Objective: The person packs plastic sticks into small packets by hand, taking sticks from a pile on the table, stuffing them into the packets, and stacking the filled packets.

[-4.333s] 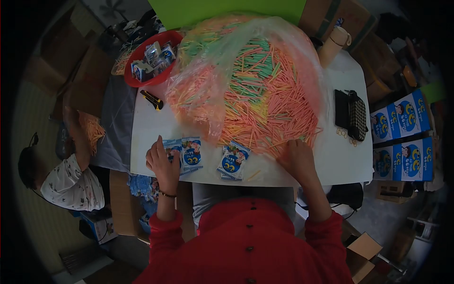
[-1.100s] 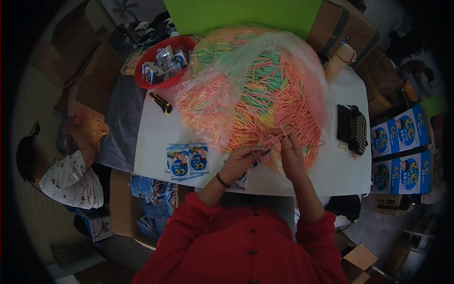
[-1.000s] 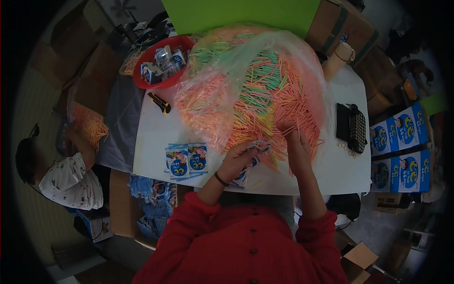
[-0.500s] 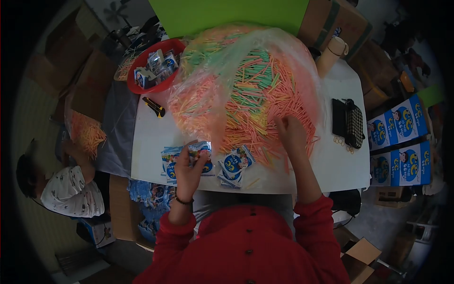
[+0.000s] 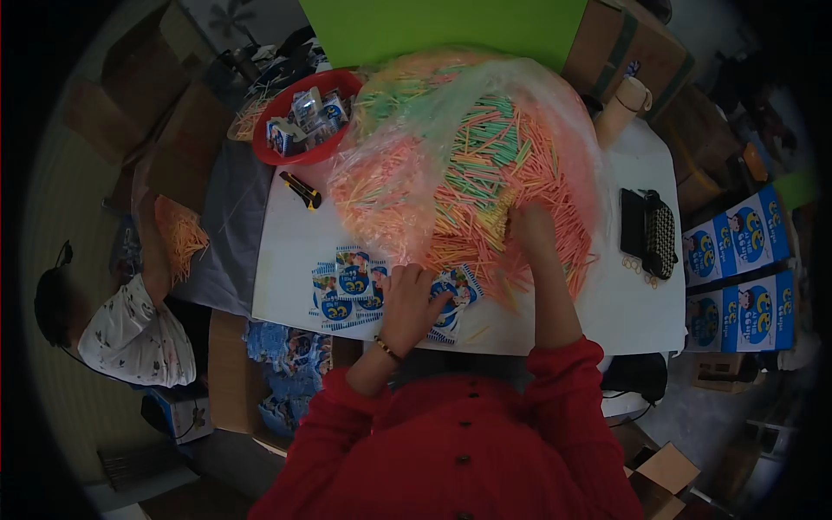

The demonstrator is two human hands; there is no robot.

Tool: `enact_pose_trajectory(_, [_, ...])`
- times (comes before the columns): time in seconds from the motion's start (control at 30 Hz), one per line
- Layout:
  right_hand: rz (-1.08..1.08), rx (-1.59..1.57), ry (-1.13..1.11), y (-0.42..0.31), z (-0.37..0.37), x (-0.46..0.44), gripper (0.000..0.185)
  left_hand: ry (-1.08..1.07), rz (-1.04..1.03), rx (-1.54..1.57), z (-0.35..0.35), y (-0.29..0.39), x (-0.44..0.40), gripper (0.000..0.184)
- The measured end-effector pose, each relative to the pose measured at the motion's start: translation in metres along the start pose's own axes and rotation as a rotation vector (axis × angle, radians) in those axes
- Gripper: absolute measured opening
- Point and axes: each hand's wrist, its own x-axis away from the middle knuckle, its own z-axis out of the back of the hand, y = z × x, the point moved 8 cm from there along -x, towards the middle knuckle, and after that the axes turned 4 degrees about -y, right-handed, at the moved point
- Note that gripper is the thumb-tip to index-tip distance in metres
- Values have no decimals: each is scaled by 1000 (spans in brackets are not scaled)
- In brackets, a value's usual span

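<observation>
A large heap of thin pink, green and yellow sticks (image 5: pixel 559 173) lies in a clear plastic bag (image 5: pixel 433 147) spread over the table. My right hand (image 5: pixel 530 227) is down at the front of the heap, fingers bunched together and pointing into the sticks; what they hold, if anything, is hidden. My left hand (image 5: pixel 412 299) is by the table's front edge, its fingers stretched out and the thumb apart. It partly covers a blue-and-white printed packet (image 5: pixel 451 316). To its left, several similar packets (image 5: pixel 351 282) overlap in a small pile.
A red bowl (image 5: pixel 269 154) of packets and a yellow-black utility knife (image 5: pixel 301 190) are at the left. Right: a tan bottle (image 5: pixel 622 108), a checkered pouch (image 5: pixel 660 234), printed boxes (image 5: pixel 737 312). Another person (image 5: pixel 139 334) sits at far left; an open carton (image 5: pixel 232 373) stands below the table.
My left hand has moved right, from the left packets to the right one, and a packet now lies on top of that pile. My right hand has lowered into the sticks. The view has shifted slightly.
</observation>
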Motion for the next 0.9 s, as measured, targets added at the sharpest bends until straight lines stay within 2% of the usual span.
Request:
enact_pose_trajectory(0.07, [-22,-83,-10,7,8,6,39,-133,3,26,-32,5,-9,39])
enact_pose_trajectory(0.13, [17,-328,18,16,18,20,32,-120,10,68,-38,0,-15,38])
enact_pose_trajectory(0.17, [10,-324,27,26,15,21,32,-119,21,102,-40,-4,-17,36])
enact_pose_trajectory(0.23, [41,-618,38,43,4,21,21,-124,14,173,-44,-8,-21,35])
enact_pose_trajectory(0.27, [39,-617,43,48,3,25,21,-131,13,234,-45,-9,-22,34])
enact_pose_trajectory(0.33, [221,-889,141,28,22,48,15,-109,3,260,-44,-11,-25,34])
enact_pose_trajectory(0.47, [385,-915,198,11,31,92,13,-14,-9,301,-38,-13,-21,31])
enact_pose_trajectory(0.5, [393,-818,179,13,18,98,13,-14,-5,304,-41,-13,-19,31])
enact_pose_trajectory(0.57, [401,-719,161,18,4,104,16,-28,58,514,-48,-18,-16,24])
enact_pose_trajectory(0.63, [505,-511,213,10,4,111,19,-68,82,565,-56,-24,-15,25])
enact_pose_trajectory(0.67, [502,-513,208,13,4,112,19,-114,107,613,-61,-28,-11,27])
enact_pose_trajectory(0.7, [377,-644,59,22,0,104,19,-119,106,610,-60,-31,-11,27])
enact_pose_trajectory(0.73, [251,-769,-87,30,-7,98,20,-56,-10,524,-51,-26,-13,31])
enact_pose_trajectory(0.77, [251,-769,-83,31,-4,96,20,8,-124,439,-44,-19,-15,36])
enact_pose_trajectory(0.8, [261,-943,-10,35,3,94,17,10,-126,439,-38,-14,-18,36])
enact_pose_trajectory(0.83, [269,-1116,61,40,10,92,17,72,-122,271,-29,-8,-20,36])
enact_pose_trajectory(0.87, [271,-1116,57,41,11,90,17,135,-116,102,-19,-1,-22,36])
enact_pose_trajectory(0.9, [214,-1297,54,46,11,87,17,136,-112,99,-16,2,-25,36])
